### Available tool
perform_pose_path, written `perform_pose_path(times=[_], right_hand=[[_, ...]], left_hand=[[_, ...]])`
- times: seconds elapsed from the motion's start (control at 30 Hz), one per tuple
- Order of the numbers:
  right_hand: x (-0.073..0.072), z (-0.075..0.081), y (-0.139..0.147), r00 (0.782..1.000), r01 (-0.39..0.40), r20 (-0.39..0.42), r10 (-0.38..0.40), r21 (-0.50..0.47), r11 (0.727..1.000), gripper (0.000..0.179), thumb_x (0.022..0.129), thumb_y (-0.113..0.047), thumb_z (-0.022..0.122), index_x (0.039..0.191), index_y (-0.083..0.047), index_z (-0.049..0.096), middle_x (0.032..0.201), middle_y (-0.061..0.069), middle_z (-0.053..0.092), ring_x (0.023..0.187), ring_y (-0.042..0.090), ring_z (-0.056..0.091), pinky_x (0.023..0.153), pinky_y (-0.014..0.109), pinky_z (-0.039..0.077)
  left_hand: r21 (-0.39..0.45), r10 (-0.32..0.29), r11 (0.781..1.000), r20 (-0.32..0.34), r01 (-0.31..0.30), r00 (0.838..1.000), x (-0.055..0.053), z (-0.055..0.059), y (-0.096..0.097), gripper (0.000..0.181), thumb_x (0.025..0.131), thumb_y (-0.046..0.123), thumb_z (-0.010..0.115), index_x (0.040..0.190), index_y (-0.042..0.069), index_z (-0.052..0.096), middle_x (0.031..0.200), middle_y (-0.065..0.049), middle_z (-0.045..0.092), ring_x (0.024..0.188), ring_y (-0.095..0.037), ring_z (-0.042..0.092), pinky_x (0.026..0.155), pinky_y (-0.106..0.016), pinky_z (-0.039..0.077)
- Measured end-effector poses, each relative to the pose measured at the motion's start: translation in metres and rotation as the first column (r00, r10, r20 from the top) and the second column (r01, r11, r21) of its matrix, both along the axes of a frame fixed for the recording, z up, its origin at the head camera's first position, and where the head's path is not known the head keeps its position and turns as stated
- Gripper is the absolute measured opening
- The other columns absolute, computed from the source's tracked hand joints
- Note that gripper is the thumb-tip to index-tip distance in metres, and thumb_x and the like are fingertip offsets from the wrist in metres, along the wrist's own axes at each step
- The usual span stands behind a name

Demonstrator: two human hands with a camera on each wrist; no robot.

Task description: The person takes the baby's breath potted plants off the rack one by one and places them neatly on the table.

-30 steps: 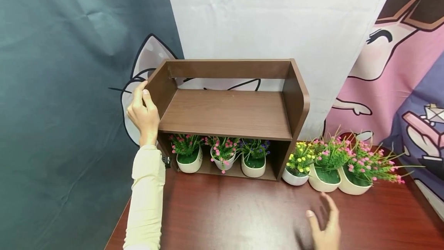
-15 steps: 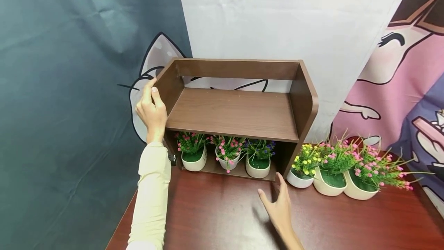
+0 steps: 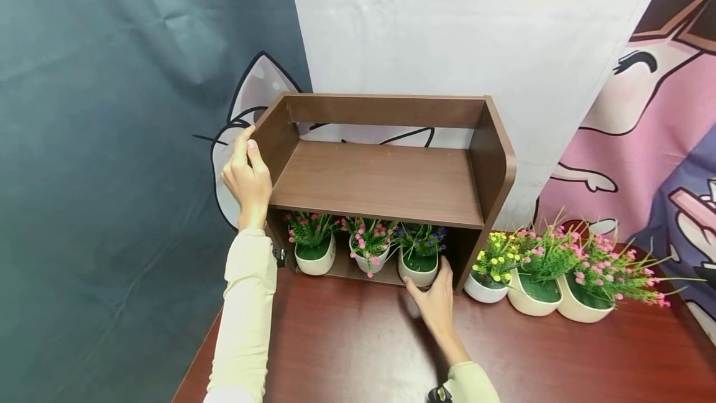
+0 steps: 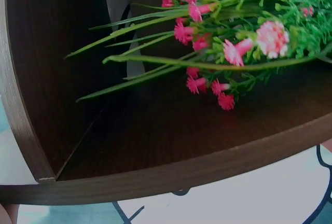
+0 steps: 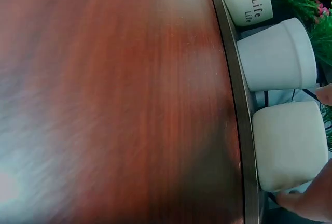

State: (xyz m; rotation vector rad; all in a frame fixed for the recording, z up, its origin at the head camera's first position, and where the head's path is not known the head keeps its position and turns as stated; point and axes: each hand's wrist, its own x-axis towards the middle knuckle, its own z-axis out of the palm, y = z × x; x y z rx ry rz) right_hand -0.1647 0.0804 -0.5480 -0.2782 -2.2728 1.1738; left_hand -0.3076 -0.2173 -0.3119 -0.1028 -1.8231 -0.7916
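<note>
My left hand point(image 3: 247, 179) grips the left side panel of a brown two-tier wooden shelf point(image 3: 380, 179), its thumb near the front edge. At the lower tier, my right hand point(image 3: 436, 300) reaches to a cream pot with blue-purple flowers point(image 3: 419, 273), the thumb on one side and fingers on the other. In the right wrist view a finger point(image 5: 306, 200) touches this pot point(image 5: 290, 146), while the thumb stands slightly apart. Left of it stand a white pot with pink flowers point(image 3: 369, 261) and a cream pot with pink-red flowers point(image 3: 315, 260).
Right of the shelf, on the reddish table point(image 3: 347, 334), stand a white pot with yellow flowers point(image 3: 485, 291) and two cream pots with pink flowers, the nearer one point(image 3: 534, 300) beside the farther one point(image 3: 584, 308). A printed cloth point(image 3: 391, 30) hangs behind.
My right hand has moved left from near the right-hand pots, then forward to the pot with blue-purple flowers. My left hand stays on the side panel. The view has shifted slightly.
</note>
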Motion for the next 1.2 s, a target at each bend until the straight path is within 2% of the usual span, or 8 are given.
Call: perform_pose_path(times=[0.2,0.33,0.57,0.8,1.03,1.2], right_hand=[[-0.012,-0.002,-0.005,0.998,0.053,0.026,-0.053,0.007,0.999,0.095,0.06,-0.036,0.074,0.13,0.004,0.024,0.121,0.022,0.037,0.108,0.033,0.037,0.088,0.043,0.029],[-0.012,-0.005,-0.009,0.997,0.071,0.038,-0.071,0.01,0.997,0.089,0.062,-0.03,0.073,0.129,0.005,0.026,0.121,0.022,0.036,0.107,0.034,0.037,0.087,0.044,0.029],[-0.015,-0.007,-0.007,0.997,0.082,0.006,-0.082,-0.006,0.997,0.083,0.063,-0.026,0.072,0.127,0.005,0.029,0.118,0.02,0.039,0.108,0.031,0.037,0.088,0.042,0.029],[-0.003,-0.007,-0.009,0.997,0.078,0.017,-0.078,-0.03,0.996,0.085,0.062,-0.026,0.075,0.128,0.003,0.03,0.12,0.019,0.039,0.109,0.029,0.037,0.087,0.042,0.03],[0.007,-0.002,-0.008,0.998,0.058,-0.029,-0.059,-0.017,0.998,0.087,0.06,-0.025,0.076,0.129,0.001,0.03,0.122,0.017,0.039,0.11,0.027,0.038,0.088,0.042,0.03],[0.014,0.003,-0.008,0.999,0.045,-0.011,-0.046,-0.035,0.998,0.087,0.062,-0.027,0.075,0.13,0.001,0.029,0.123,0.017,0.038,0.112,0.026,0.037,0.09,0.04,0.028]], left_hand=[[0.023,-0.006,1.0,-0.016,0.006,1.0,-0.001,0.0,0.003,0.028,0.089,0.028,0.039,0.107,0.026,0.06,0.099,0.006,0.062,0.067,-0.029,0.057,0.059,-0.041,0.036],[0.023,-0.007,1.0,-0.014,0.007,1.0,0.001,-0.001,0.002,0.028,0.089,0.027,0.039,0.107,0.026,0.06,0.099,0.007,0.062,0.064,-0.028,0.056,0.058,-0.041,0.036],[0.02,-0.015,1.0,-0.028,0.015,0.999,0.0,0.001,0.003,0.027,0.089,0.025,0.04,0.108,0.025,0.06,0.098,0.005,0.063,0.058,-0.029,0.052,0.056,-0.041,0.035],[0.019,-0.02,1.0,0.001,0.02,1.0,0.002,-0.001,0.001,0.028,0.089,0.025,0.039,0.108,0.026,0.06,0.097,0.004,0.063,0.061,-0.03,0.053,0.057,-0.042,0.034],[0.01,-0.012,1.0,-0.01,0.012,1.0,0.002,0.002,0.002,0.028,0.089,0.025,0.039,0.107,0.025,0.06,0.095,0.001,0.064,0.057,-0.03,0.051,0.055,-0.042,0.033],[0.043,-0.013,0.999,-0.004,0.013,1.0,0.002,0.001,0.004,0.029,0.089,0.026,0.038,0.106,0.025,0.061,0.092,-0.002,0.064,0.056,-0.031,0.048,0.056,-0.043,0.032]])
